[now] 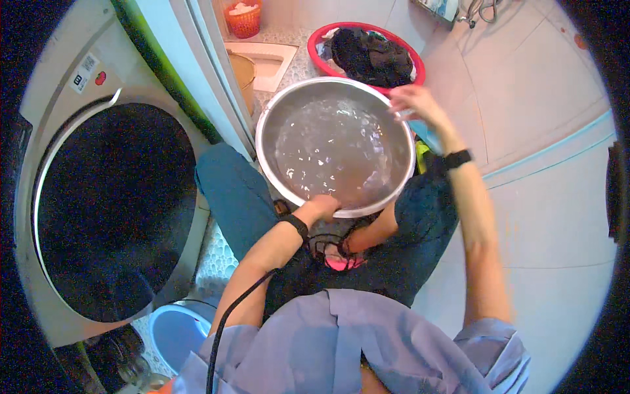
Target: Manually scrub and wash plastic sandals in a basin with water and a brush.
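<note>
A large round metal basin [275, 172] holds greyish, cloudy water [335, 151] with ripples and bright glints on its surface. My left hand [323, 206] is closed over the near rim of the basin. Beyond the far right rim, my right hand [419, 105] is raised with its fingers apart and slightly bent, and nothing shows in it. Just behind the basin, a red tub [420, 54] bears a heap of dark clothes [374, 58] with some lighter cloth underneath.
A front-loading washing machine [187, 276] with a dark round door stands on my left. Nearby are a light blue bucket [172, 335], a squat toilet [279, 62] and a red basket [244, 23]. A tiled wall [525, 79] bounds the right side. My knees flank the basin.
</note>
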A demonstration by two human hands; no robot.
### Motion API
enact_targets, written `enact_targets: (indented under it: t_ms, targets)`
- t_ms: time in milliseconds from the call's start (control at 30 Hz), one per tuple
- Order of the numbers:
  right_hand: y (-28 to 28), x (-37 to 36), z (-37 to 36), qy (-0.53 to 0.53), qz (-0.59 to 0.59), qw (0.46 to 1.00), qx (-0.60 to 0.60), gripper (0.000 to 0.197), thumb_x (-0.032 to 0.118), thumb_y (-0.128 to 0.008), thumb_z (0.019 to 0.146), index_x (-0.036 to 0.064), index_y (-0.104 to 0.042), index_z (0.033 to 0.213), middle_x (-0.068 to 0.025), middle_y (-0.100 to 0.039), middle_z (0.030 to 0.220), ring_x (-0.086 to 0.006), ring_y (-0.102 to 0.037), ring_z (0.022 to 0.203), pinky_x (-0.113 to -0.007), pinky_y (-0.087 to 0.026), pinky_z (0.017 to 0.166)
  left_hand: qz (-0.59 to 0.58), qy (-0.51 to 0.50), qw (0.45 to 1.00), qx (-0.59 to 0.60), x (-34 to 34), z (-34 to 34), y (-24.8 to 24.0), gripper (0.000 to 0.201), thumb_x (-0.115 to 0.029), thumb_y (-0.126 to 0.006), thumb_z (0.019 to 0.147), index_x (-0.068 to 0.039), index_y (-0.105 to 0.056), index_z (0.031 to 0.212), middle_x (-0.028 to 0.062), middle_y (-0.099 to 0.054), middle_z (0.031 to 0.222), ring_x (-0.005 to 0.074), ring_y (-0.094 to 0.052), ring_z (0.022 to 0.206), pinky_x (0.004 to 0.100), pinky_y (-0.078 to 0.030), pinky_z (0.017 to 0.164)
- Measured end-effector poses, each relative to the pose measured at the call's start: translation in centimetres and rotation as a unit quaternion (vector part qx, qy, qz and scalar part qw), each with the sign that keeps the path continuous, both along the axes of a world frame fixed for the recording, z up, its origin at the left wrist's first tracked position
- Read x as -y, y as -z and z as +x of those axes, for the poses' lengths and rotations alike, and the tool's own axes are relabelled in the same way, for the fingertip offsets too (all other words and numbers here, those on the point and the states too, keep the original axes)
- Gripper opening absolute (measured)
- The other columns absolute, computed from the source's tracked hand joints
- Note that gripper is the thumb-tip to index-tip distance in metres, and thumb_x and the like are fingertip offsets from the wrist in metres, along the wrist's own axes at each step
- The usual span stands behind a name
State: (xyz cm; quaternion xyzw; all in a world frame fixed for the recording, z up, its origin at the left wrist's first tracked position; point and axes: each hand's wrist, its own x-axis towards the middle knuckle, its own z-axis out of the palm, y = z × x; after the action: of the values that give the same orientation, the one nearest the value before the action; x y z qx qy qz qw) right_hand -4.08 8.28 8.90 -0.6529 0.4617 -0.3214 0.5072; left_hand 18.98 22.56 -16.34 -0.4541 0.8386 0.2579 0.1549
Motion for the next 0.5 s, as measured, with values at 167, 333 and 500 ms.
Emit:
enact_targets:
  t_ms: [167,333,500]
  targets:
    - [11.9,-8.6,5.5,-0.224,0.134,0.960,-0.098,0.036,0.038,-0.058,0.086,0.0033,-0.064,0.081,-0.0092,-0.063,0.071,-0.0177,-0.059,0.062,-0.031,-0.049,0.058,-0.067,0.035,0.997,-0.018,-0.4,-0.2,0.3,0.036,-0.014,-0.057,0.075,-0.017,-0.057,0.110,0.0159,-0.064,0.096,0.0356,-0.063,0.088,0.0470,-0.051,0.074]
    - [17.5,-11.6,2.0,-0.187,0.222,0.908,-0.302,0.044,0.045,-0.057,0.085,0.0025,-0.063,0.079,-0.0082,-0.063,0.066,-0.0180,-0.058,0.053,-0.031,-0.045,0.046,-0.172,0.124,0.977,-0.025,-1.1,-0.2,-1.8,0.019,-0.015,-0.062,0.069,-0.010,-0.064,0.087,0.0110,-0.067,0.076,0.0302,-0.066,0.070,0.0429,-0.053,0.058]
    - [20.2,-12.5,-2.9,0.067,0.313,0.937,-0.142,0.046,0.047,-0.051,0.087,0.0047,-0.056,0.105,-0.0106,-0.062,0.090,-0.0232,-0.060,0.068,-0.037,-0.050,0.048,-0.160,0.092,0.983,0.003,-1.8,-1.2,-2.8,0.017,-0.013,-0.067,0.065,-0.009,-0.069,0.081,0.0102,-0.068,0.081,0.0265,-0.066,0.078,0.0389,-0.053,0.067]
